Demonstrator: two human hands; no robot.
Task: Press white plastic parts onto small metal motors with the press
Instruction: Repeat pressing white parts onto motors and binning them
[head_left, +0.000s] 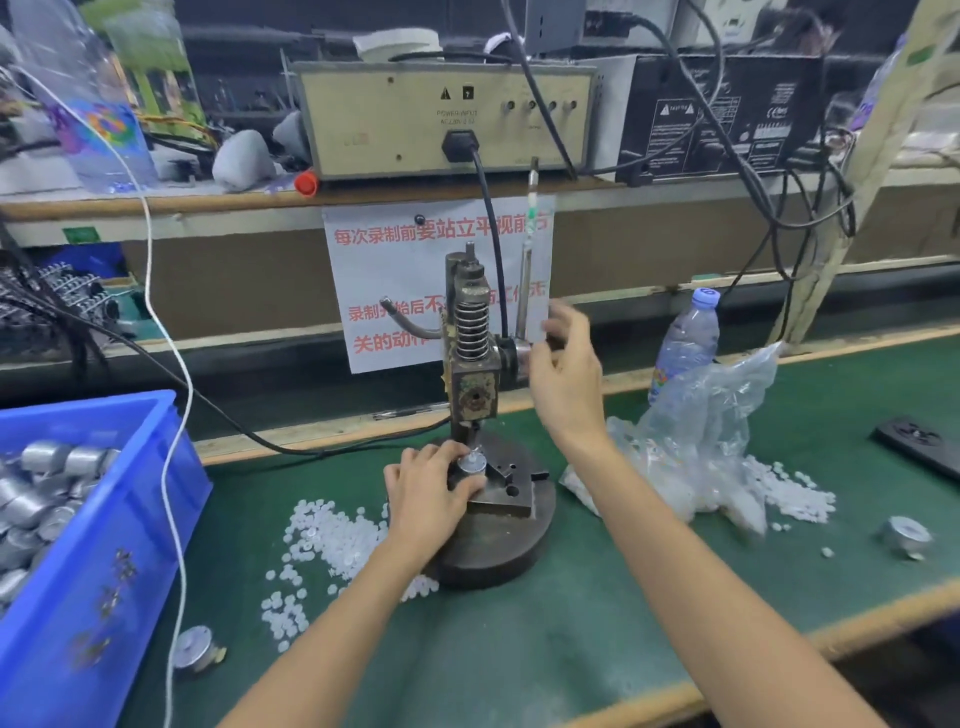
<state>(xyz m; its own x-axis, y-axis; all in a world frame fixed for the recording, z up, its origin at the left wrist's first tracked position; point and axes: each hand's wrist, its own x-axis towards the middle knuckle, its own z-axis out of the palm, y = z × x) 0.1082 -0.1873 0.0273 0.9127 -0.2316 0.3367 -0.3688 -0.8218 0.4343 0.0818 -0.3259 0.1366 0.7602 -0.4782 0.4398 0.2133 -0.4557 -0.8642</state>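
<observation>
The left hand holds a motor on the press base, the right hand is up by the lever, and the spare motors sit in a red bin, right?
Only the colour is wrong: the head view shows the bin is blue. The left hand does hold a motor on the press base, right hand by the lever.

Even indoor light, blurred edges

The beige box (395, 124) reads "POWER INPUT"; the paper sign (384, 275) begins "每次录制前要站立平视前方" in red.
</observation>
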